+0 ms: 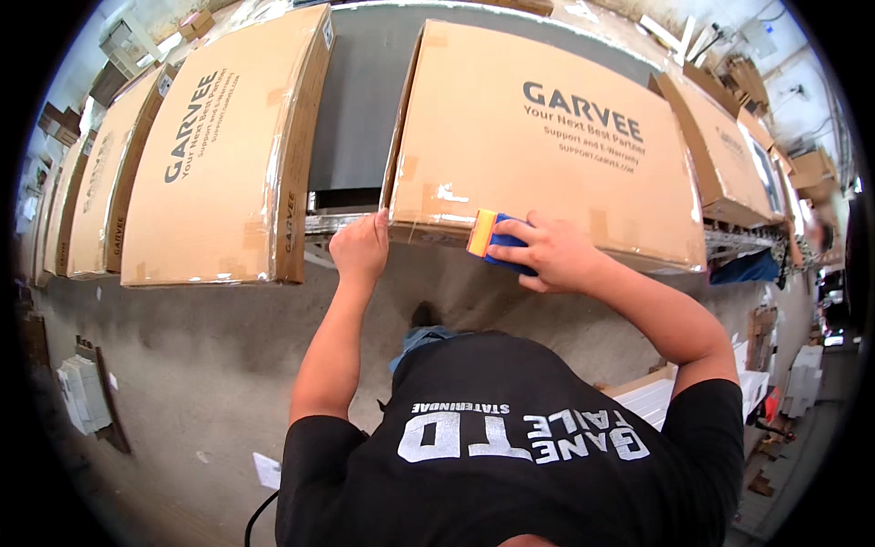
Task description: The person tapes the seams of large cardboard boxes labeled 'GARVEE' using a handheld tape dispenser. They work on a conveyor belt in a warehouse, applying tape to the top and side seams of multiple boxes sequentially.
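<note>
A large flat cardboard box [465,118] with dark print lies in front of me on a long conveyor. My left hand [360,246] is closed at the box's near left corner, its fingertips against the edge. In my right hand [554,253] is a blue and yellow tape dispenser [482,233], held against the box's near edge a little right of my left hand. Shiny clear tape shows along that edge. My palm and fingers hide part of the dispenser's blue body.
Another cardboard box [219,164] lies to the left, with several more beyond it. One more box [720,150] stands close on the right. The dark conveyor belt [360,100] shows between boxes. White stacked pieces [84,392] sit on the floor at left.
</note>
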### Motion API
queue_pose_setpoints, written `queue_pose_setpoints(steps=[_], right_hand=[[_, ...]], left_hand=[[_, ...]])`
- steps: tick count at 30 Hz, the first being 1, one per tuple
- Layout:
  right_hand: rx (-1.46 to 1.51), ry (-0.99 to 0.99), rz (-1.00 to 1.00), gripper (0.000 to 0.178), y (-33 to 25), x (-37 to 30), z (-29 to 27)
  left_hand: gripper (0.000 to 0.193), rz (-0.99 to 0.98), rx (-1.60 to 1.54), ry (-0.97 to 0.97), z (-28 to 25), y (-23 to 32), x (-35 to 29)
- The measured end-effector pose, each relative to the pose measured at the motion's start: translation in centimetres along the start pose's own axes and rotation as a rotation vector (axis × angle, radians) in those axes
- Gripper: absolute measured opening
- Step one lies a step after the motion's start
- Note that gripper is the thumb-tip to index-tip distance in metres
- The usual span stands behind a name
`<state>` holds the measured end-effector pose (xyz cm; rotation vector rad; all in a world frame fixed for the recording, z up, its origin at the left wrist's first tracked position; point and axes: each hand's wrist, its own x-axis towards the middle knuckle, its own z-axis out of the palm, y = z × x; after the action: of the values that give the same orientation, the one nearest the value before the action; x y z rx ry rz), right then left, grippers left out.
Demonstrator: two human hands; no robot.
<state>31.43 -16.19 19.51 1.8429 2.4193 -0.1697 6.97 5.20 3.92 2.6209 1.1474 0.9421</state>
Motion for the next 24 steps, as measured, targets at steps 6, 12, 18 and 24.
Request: queue_pose_setpoints(steps=[6, 12, 18, 24], right_hand=[[-0.112, -0.126, -0.011, 0.063, 1.3, 2.3, 2.2], [-0.073, -0.075, -0.107, 0.057, 0.9, 2.0, 2.0], [0.008, -0.075, -0.055, 0.055, 1.5, 0.5, 3.2], [-0.009, 0.128, -0.122, 0.056, 3.6, -3.4, 5.2]], left_hand=[[0.044, -0.013, 0.124, 0.027, 4.6, -1.2, -0.9], [0.042, 0.011, 0.192, 0.133, 5.7, -1.7, -1.4], [0.045, -0.011, 0.293, 0.155, 6.4, -1.1, -1.6], [0.048, -0.635, 0.460, -0.159, 5.1, 2.2, 0.2]])
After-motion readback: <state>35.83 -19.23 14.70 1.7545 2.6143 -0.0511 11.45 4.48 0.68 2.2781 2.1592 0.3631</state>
